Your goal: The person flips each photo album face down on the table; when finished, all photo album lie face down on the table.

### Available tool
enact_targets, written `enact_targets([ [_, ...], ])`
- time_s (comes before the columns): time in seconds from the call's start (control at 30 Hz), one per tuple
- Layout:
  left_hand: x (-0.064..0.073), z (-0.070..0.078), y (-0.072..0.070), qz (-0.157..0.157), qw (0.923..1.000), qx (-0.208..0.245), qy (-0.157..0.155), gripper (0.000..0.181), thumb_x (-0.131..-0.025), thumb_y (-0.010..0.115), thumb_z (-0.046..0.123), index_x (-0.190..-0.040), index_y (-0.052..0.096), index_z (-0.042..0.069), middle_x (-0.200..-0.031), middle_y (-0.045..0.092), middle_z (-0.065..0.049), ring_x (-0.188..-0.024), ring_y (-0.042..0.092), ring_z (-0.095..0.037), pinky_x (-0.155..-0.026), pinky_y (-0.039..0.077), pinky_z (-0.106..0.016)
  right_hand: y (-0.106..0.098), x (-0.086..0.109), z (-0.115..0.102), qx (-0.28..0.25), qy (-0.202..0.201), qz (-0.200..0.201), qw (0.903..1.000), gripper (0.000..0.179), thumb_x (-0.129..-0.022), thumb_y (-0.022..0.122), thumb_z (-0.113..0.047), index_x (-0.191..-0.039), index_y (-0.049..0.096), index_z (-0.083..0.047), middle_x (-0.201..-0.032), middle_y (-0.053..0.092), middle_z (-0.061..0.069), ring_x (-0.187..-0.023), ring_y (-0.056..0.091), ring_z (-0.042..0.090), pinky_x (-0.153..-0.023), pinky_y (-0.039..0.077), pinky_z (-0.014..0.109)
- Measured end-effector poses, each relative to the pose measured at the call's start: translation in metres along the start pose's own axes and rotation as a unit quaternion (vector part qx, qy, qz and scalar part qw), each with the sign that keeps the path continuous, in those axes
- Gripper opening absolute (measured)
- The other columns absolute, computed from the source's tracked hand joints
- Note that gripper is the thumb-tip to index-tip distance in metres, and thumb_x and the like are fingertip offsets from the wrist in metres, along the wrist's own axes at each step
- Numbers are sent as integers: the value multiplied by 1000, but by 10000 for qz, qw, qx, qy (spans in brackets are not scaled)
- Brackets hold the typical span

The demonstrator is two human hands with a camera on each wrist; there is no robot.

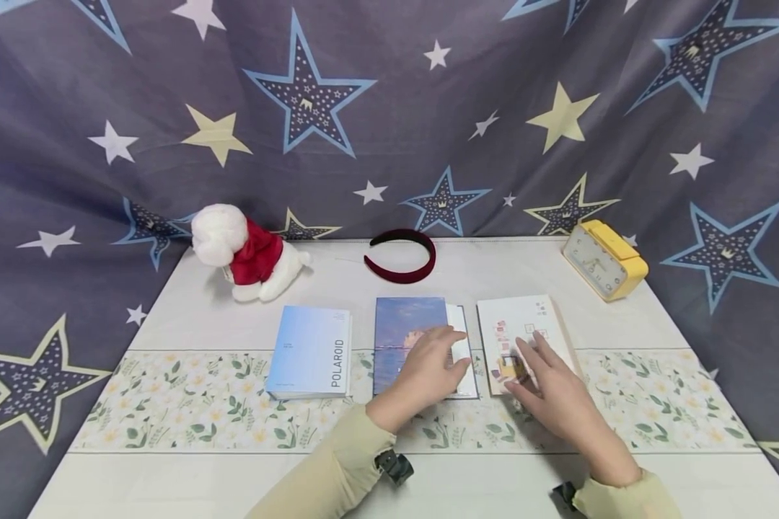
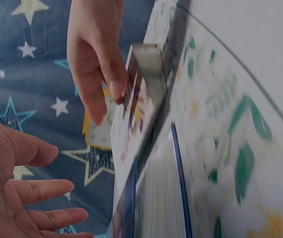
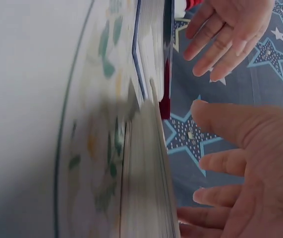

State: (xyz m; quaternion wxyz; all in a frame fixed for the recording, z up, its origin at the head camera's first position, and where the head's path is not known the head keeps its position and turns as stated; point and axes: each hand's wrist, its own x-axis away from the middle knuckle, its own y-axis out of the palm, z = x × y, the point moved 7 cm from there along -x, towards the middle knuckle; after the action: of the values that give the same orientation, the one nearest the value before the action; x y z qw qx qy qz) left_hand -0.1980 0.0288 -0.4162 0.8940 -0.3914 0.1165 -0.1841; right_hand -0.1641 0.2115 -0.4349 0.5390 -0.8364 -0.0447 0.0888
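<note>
A blue book with a sea picture (image 1: 404, 321) lies in the middle of the table, its page block (image 2: 162, 198) visible along its side. Over it hovers my left hand (image 1: 428, 366), fingers spread and slightly bent, holding nothing. To the right lies a cream book (image 1: 513, 313) with small printed pictures; its page edges (image 3: 148, 173) show from the side. My right hand (image 1: 555, 393) is above this cream book with loosely bent, spread fingers and nothing gripped. Whether its lower fingers (image 3: 205, 216) touch the cover, I cannot tell.
A light blue book marked POLAROID (image 1: 306, 353) lies at left. Behind are a white plush dog in red clothing (image 1: 256, 252), a dark red headband (image 1: 422, 270) and a yellow alarm clock (image 1: 605, 259). A star-patterned curtain (image 1: 389, 158) hangs at the table's back.
</note>
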Motion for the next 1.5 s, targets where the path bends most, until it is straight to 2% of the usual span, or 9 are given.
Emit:
enact_targets([
  [0.23,6,-16,-13,253,9996,-94,-85,48,-90,68,22,-134,57,5,-145,42,-23,-137,34,-42,-112,26,-55,9,-4,-17,-392,-175,11,9991,71,-88,73,-29,-146,42,-3,-152,27,31,-123,45,54,-93,41,66],
  [0.4,11,-27,-18,456,9978,-481,-93,54,-88,69,26,-137,55,6,-149,34,-27,-138,27,-49,-111,22,-62,17,-7,-28,-742,-396,-22,9964,70,-88,72,-30,-146,43,-2,-152,29,28,-126,45,49,-96,42,62],
  [0.5,14,-34,-18,468,9964,-674,-224,64,-87,70,31,-142,49,6,-152,27,-28,-140,22,-50,-111,19,-62,23,-9,-34,-1005,-457,-135,9938,69,-90,70,-32,-146,43,-1,-152,32,26,-132,40,46,-100,38,62],
  [0.63,20,-40,-20,503,9957,-699,-351,72,-86,73,34,-145,45,5,-155,22,-28,-142,17,-49,-113,16,-61,30,-12,-40,-1257,-451,-272,9907,67,-92,67,-33,-144,44,1,-150,36,26,-136,35,45,-105,32,62],
  [0.83,25,-47,-16,382,9951,-807,-422,84,-82,76,39,-148,40,4,-156,16,-30,-142,13,-51,-112,17,-61,35,-15,-50,-1498,-414,-310,9874,65,-94,64,-33,-142,44,7,-148,34,31,-134,36,48,-104,34,62],
  [1.03,27,-52,-7,36,9939,-917,-612,98,-77,78,50,-151,33,3,-156,6,-33,-141,3,-54,-114,10,-61,45,-16,-57,-1763,14,-729,9816,65,-98,57,-37,-143,42,7,-151,26,33,-138,28,48,-107,28,62],
  [1.3,29,-55,-4,-161,9906,-1194,-641,98,-79,75,54,-151,33,2,-155,4,-35,-142,-1,-54,-114,7,-60,46,-14,-64,-1975,359,-929,9752,60,-102,47,-37,-144,41,6,-151,22,35,-140,23,48,-109,24,62],
  [1.4,30,-56,-3,-210,9902,-1216,-653,98,-80,74,54,-151,33,1,-155,3,-35,-142,-2,-53,-114,6,-60,47,-14,-65,-2262,582,-1003,9672,58,-103,45,-36,-145,42,4,-153,21,34,-141,20,47,-110,22,61],
  [1.5,30,-57,-3,-248,9899,-1226,-672,97,-81,73,54,-151,32,1,-155,3,-35,-142,-4,-52,-114,5,-61,48,-14,-65,-2809,794,-1091,9502,56,-104,44,-35,-146,41,2,-155,20,31,-143,17,45,-112,19,59],
])
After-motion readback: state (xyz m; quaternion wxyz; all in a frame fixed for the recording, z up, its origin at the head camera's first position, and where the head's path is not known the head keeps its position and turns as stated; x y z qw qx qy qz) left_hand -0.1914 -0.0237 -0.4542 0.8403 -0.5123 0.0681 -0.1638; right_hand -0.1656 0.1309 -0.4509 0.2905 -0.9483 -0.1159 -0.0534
